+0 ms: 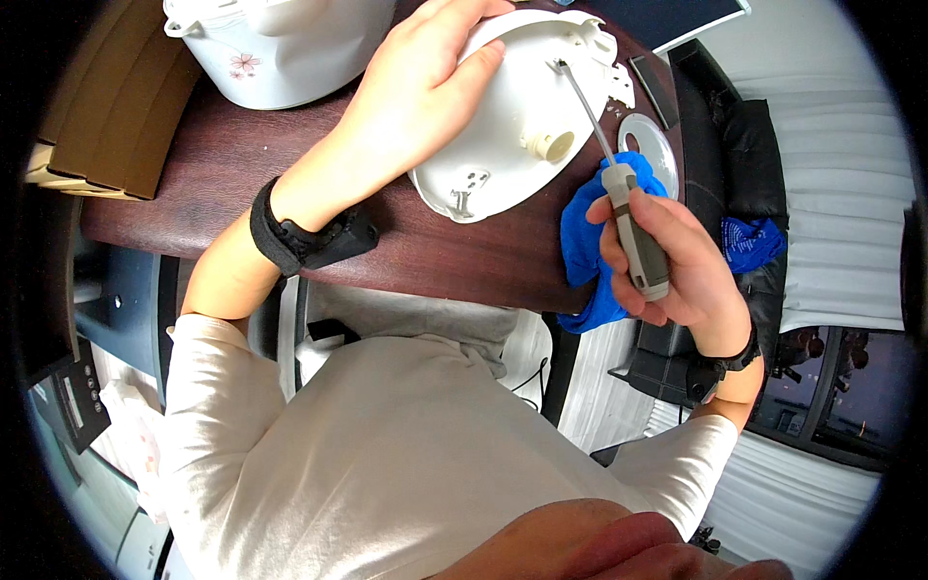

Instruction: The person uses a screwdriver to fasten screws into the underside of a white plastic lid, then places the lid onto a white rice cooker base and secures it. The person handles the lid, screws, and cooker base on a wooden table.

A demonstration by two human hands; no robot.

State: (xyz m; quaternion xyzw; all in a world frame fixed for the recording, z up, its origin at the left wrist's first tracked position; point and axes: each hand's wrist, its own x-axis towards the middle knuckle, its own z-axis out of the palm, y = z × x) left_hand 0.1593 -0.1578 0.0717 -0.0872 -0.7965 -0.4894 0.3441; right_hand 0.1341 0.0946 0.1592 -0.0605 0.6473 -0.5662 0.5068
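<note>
A: In the head view, where is the piece being worked on?
B: The white plastic oval shell (pixel 488 135) lies on the dark reddish-brown table (pixel 242 174), its hollow side up, with a short cream-coloured tube (pixel 551 145) standing out from its inner face.

A: And the left hand (pixel 425 92)?
B: It holds the shell by its upper left rim, thumb laid over the edge; the other fingers reach past the top and are partly hidden.

A: The right hand (pixel 677 256)?
B: Its fingers are curled around the grey two-tone handle of a long-shafted metal screwdriver (pixel 638 232). The shaft slants up and left, its tip at the inner face near the upper right end. I cannot tell whether it sits in a screw.

A: What lies around them?
B: A crumpled bright blue cloth (pixel 582 237) hangs over the table's edge, just beside a pale round disc (pixel 657 155). A rounded white appliance with a pink flower print (pixel 290 58) stands at the upper left, near a brown cardboard box (pixel 121 97).
</note>
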